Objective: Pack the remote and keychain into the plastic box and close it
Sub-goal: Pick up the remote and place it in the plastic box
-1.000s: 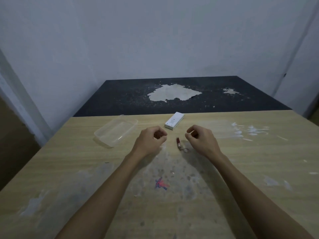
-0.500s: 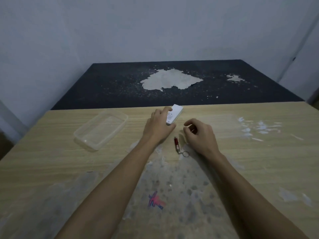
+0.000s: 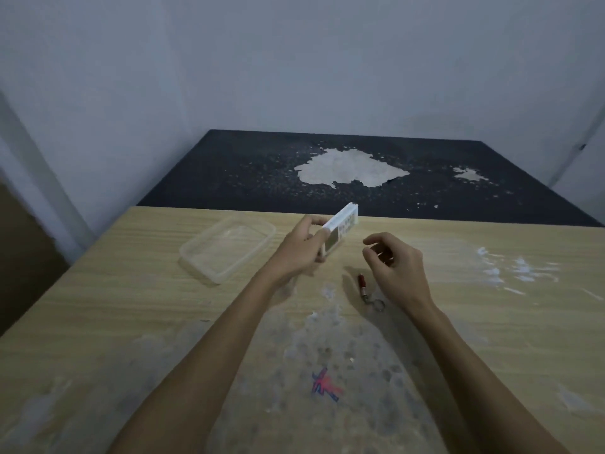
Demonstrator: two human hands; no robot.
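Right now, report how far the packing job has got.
Nothing is packed yet. The plastic box sits on the wooden table and looks empty; whether its lid is on, I cannot tell. In hand: the left hand holds the white remote lifted off the table. The right hand is empty, fingers curled above the keychain, which lies on the table. Left: remote in, keychain in, box closed.

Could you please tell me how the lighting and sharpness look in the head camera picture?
Head view: dim, flat light throughout; soft shadows beneath both forearms on the wooden table; the white remote in the left hand looks slightly blurred; wide-angle lens bends the wall corners.
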